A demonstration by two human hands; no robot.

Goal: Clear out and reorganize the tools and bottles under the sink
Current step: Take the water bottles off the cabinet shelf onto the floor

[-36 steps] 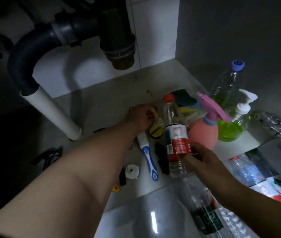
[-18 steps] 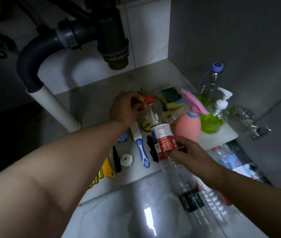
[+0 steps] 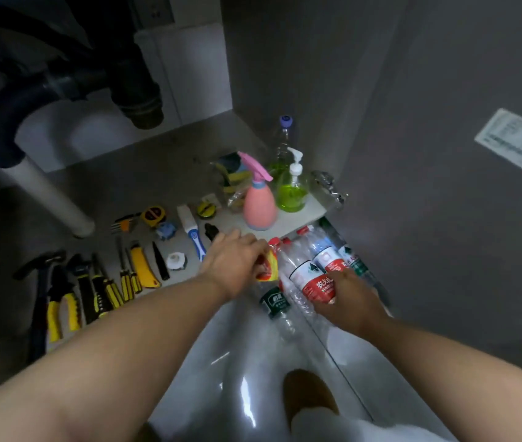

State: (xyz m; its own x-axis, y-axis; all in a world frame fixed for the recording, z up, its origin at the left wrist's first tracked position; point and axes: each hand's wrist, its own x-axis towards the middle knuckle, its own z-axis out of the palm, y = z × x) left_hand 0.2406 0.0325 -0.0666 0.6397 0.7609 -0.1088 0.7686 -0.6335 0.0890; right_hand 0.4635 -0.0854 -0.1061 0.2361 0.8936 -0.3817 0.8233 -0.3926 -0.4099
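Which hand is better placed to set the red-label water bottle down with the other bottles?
The right hand: it grips the clear red-labelled plastic bottle, beside the other bottles; the left hand holds a yellow packet.

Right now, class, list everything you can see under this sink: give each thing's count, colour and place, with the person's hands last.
drain pipe: 1, dark, upper left
spray bottle: 1, pink, cabinet floor, right
pump bottle: 1, green liquid, right of spray bottle
capped bottle: 1, clear, blue cap, behind pump bottle
sponges: several, yellow-green, behind spray bottle
tape measures: 2, yellow-black, mid cabinet floor
brush: 1, white-blue, between tape measures
hand tools: one row, count unclear, black-yellow, front left
packet: 1, yellow-red, centre
red-labelled bottle: 1, clear, right of packet
other water bottles: several, clear, below cabinet edge
left hand: holds the packet
right hand: grips the red-labelled bottle
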